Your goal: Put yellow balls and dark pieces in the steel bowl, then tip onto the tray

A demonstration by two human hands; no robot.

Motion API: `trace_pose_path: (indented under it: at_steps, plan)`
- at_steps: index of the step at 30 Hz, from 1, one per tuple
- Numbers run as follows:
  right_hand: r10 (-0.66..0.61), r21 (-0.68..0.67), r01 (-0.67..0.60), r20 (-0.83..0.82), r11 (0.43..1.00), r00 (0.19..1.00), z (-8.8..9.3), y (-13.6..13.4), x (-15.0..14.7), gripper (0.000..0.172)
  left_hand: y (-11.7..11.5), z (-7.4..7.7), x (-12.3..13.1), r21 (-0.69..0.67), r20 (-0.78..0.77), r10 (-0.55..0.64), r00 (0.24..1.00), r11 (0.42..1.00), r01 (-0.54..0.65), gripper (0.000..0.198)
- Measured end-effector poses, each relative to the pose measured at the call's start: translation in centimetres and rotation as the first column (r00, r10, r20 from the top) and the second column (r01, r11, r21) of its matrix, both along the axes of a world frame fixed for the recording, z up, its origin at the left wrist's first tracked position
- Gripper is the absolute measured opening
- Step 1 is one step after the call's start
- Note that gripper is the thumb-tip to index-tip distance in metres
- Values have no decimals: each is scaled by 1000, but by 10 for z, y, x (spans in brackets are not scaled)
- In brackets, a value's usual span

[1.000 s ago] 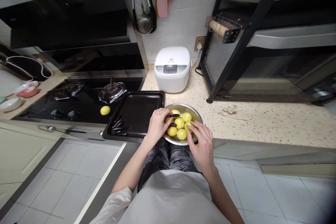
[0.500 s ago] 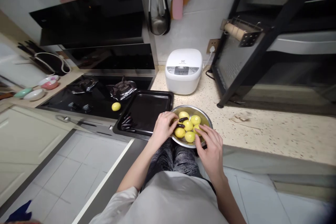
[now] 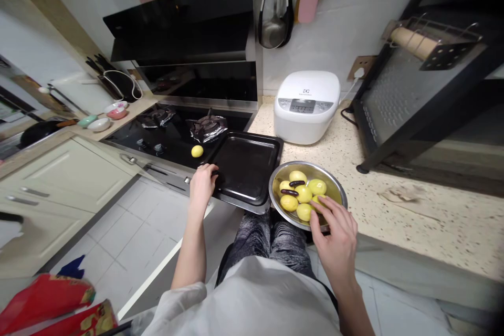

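My left hand (image 3: pixel 203 185) is over the left front corner of a black baking tray (image 3: pixel 244 168). Its fingers are curled down and cover the small dark pieces there, so what they grip is hidden. My right hand (image 3: pixel 334 224) reaches over the right front rim of a steel bowl (image 3: pixel 342 181), fingers apart, fingertips touching a lemon. Several yellow lemons (image 3: pixel 304 193) lie in the bowl. Two small dark oblong pieces (image 3: pixel 290 192) rest on top of them. Another lemon (image 3: pixel 197 151) sits on the stove, just beyond my left hand.
A white rice cooker (image 3: pixel 307 107) stands behind the bowl. To the left is the black gas stove (image 3: pixel 177 136), with small bowls (image 3: pixel 99 124) past it. A black metal rack (image 3: pixel 388 115) rises at the right. A drawer (image 3: pixel 197 252) stands open below the tray.
My left hand has let go of a dark piece on the lemons and moved left to the tray corner. My right hand stays at the bowl. The view has turned left.
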State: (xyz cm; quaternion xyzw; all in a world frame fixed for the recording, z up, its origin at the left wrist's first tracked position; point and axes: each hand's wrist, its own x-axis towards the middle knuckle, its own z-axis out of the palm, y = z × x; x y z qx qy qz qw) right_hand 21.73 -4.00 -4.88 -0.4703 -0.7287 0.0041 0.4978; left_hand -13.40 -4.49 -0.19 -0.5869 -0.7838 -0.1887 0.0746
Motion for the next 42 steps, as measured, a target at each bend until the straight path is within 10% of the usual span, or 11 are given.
trace_pose_path:
  at_steps: [14,20,27,33,42]
  plan:
    - [-10,-28,10,-1,1000,1000,4,-2,-1,17,-14,1,-17,-173,22,95,995,981,-90,21]
    - [-14,-28,13,-19,1000,1000,8,-5,-3,19,-13,11,-9,-13,136,-42,990,999,44,19]
    - [123,16,-122,-54,992,991,16,-11,-11,23,-7,24,72,281,231,-550,802,827,486,16]
    - [228,1,-228,-34,974,973,16,-17,-16,29,-10,4,142,352,349,-767,539,640,683,18]
    - [136,-47,-140,-79,989,988,12,-7,-11,19,-10,-16,163,377,402,-735,546,676,633,19]
